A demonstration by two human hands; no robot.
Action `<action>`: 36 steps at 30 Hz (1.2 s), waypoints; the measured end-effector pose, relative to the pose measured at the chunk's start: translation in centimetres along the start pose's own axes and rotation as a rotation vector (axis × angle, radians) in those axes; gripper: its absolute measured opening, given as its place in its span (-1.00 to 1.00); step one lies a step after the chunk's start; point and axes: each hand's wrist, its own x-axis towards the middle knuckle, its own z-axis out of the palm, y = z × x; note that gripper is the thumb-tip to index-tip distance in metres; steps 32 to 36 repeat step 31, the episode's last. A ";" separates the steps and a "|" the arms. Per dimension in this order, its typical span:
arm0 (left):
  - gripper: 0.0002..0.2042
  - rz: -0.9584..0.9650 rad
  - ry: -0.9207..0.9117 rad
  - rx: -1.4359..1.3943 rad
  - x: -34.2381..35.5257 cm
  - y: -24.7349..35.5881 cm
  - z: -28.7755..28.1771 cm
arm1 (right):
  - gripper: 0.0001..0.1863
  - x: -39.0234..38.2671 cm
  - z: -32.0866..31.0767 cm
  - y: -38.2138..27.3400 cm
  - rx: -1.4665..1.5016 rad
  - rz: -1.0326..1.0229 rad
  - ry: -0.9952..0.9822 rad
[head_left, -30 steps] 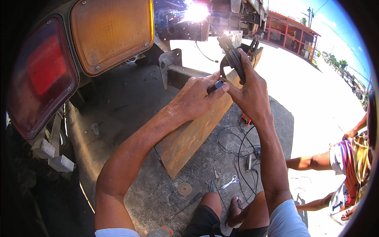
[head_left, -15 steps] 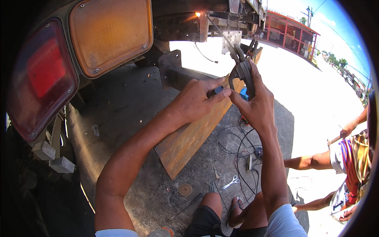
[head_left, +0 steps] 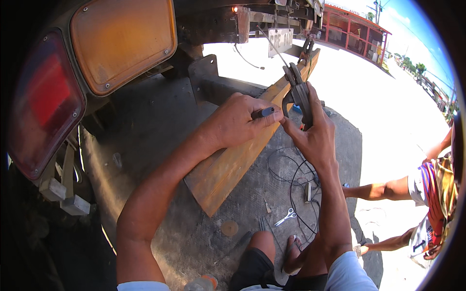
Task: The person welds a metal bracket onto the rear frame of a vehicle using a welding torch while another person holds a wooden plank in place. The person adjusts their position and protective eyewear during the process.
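Note:
My right hand (head_left: 313, 123) is closed around a dark welding electrode holder (head_left: 300, 97), which has a thin welding rod (head_left: 273, 44) in its jaws. The rod slants up and left toward the truck's rear frame (head_left: 242, 25), where a small orange glow (head_left: 235, 9) shows; its tip looks apart from that glow. In my left hand (head_left: 245, 119) is a short dark cylindrical thing (head_left: 263, 113), gripped between fingers and thumb. Left fingertips meet the electrode holder's curved lever or come very close to it; I cannot tell which. Beneath my left forearm lies a long brown beam (head_left: 225, 182).
Amber (head_left: 124, 46) and red (head_left: 51, 104) tail lamps stand close at left. A steel bracket (head_left: 204, 77) juts beside the beam. Black cables (head_left: 292, 182), scissors (head_left: 286, 217) and a round disc (head_left: 229, 228) lie on the concrete. Another person (head_left: 432, 199) is at the right.
The view has shifted slightly. The rod's tip is now farther from the orange glow, which has shrunk, and the flying sparks have gone. Both hands keep their grips.

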 end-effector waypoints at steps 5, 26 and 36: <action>-0.62 -0.038 -0.001 -0.005 -0.2 -0.4 0.0 | 0.05 0.0 1.3 0.4 -0.011 -0.110 0.078; -0.55 -0.022 0.125 0.044 0.0 -0.8 0.2 | 0.01 1.7 1.8 -0.5 -0.047 -0.182 0.045; -0.57 -0.037 0.111 0.088 0.1 -0.6 0.0 | 0.03 1.9 1.8 -0.4 0.013 -0.151 -0.004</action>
